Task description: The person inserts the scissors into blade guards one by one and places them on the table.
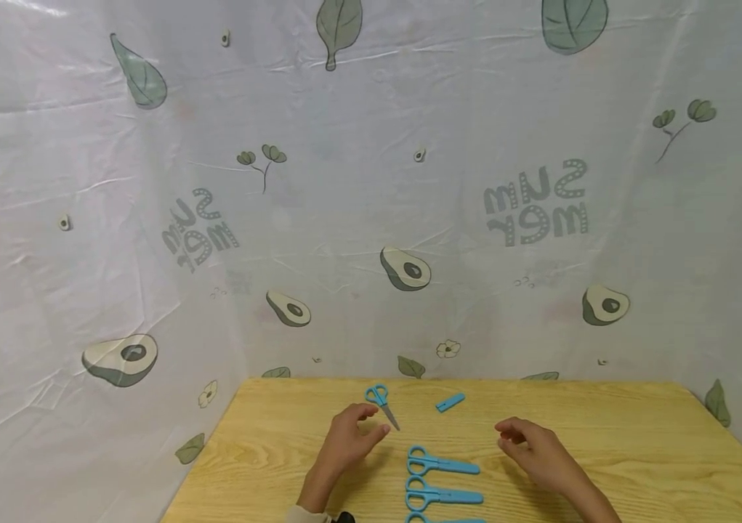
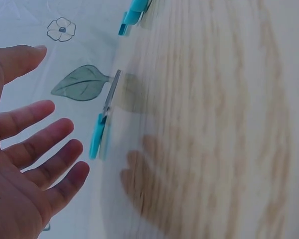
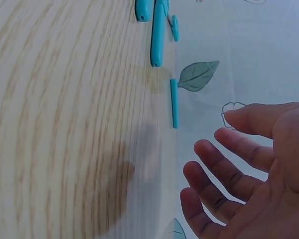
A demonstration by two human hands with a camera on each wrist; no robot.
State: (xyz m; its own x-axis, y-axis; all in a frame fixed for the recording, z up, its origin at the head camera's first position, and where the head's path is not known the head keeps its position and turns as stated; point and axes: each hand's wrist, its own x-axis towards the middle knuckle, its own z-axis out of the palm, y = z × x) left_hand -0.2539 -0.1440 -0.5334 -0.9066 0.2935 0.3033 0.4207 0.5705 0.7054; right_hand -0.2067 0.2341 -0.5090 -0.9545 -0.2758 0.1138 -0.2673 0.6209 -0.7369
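Observation:
Both hands hover above a wooden table, holding nothing. My left hand (image 1: pixel 347 441), fingers relaxed and apart, is nearest to a pair of uncovered blue-handled scissors (image 1: pixel 380 401) with bare metal blades. To the right of those scissors lies a loose blue blade cover (image 1: pixel 450 402). My right hand (image 1: pixel 536 450) has its fingers loosely bent, to the right of a column of scissors. In that column, the top scissors (image 1: pixel 439 463) and middle scissors (image 1: pixel 442 496) have blue covers on their blades. A third pair (image 1: pixel 418 517) is cut off by the frame's lower edge.
The light wooden table (image 1: pixel 645 428) meets a pale curtain (image 1: pixel 475 305) printed with avocados and leaves at its back edge. The curtain also stands along the left and right sides. A dark round object (image 1: pixel 345 517) shows at my left wrist.

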